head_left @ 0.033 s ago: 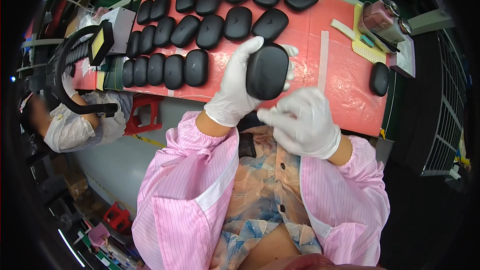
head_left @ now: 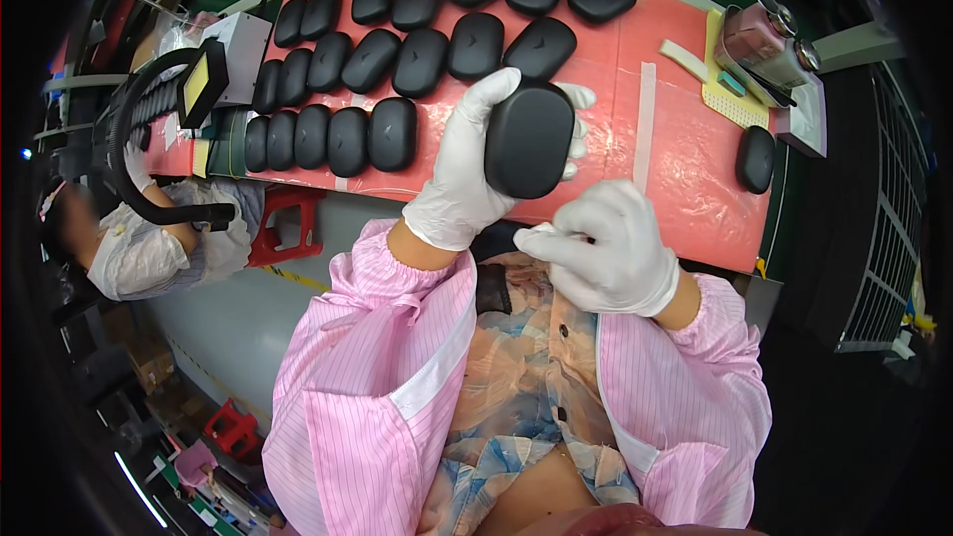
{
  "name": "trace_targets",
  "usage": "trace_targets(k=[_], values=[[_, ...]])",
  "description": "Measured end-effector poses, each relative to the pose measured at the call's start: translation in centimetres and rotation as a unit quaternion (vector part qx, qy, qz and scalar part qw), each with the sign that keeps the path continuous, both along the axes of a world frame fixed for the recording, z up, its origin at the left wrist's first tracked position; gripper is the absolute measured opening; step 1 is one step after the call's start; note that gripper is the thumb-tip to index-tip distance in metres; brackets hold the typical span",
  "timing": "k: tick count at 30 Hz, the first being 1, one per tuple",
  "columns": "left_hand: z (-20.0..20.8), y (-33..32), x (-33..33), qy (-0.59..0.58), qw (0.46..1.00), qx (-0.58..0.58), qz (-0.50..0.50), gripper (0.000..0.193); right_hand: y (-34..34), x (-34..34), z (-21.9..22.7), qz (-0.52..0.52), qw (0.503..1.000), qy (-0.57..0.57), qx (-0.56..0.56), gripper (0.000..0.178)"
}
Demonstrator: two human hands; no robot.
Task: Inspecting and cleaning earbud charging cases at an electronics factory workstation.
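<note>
Case (head_left: 529, 139), one, black and rounded, is gripped in the left hand (head_left: 459, 164) over the mat's (head_left: 695, 169) near edge, thumb at its left side, fingertips showing past its right. The right hand (head_left: 608, 250), also white-gloved, is just off the mat's near edge with its fingers curled in; whether it pinches anything small, I cannot tell.

Twenty more cases lie on the mat. Nineteen are in three rows (head_left: 419, 63) from its left part toward its middle: seven in the far row, seven in the middle row, five in the near row. One lone case (head_left: 755, 159) is at the mat's right edge.

Two bottles (head_left: 749, 37) stand past the mat's far right corner, near one yellow sheet (head_left: 735, 102). One white box (head_left: 240, 52) is left of the mat. Off its near left side are two red stools (head_left: 288, 228) and one co-worker (head_left: 139, 263).
</note>
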State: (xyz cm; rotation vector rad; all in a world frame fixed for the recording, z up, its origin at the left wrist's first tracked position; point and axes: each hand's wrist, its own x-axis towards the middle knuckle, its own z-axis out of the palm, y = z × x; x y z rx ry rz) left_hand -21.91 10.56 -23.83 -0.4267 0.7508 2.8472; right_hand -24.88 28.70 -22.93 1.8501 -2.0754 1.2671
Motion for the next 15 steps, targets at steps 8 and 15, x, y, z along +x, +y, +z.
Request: trace_targets(k=[8,15], values=[[1.6,-0.3,0.8,0.069,0.997,-0.012,-0.018,0.072,3.6,-8.3,-3.5,-0.191,0.964,-0.100,0.153,0.029],[1.9,0.2,1.0,0.051,0.998,0.042,0.006,0.070,3.2,-15.9,-7.5,-0.340,0.919,0.156,0.126,0.044]])
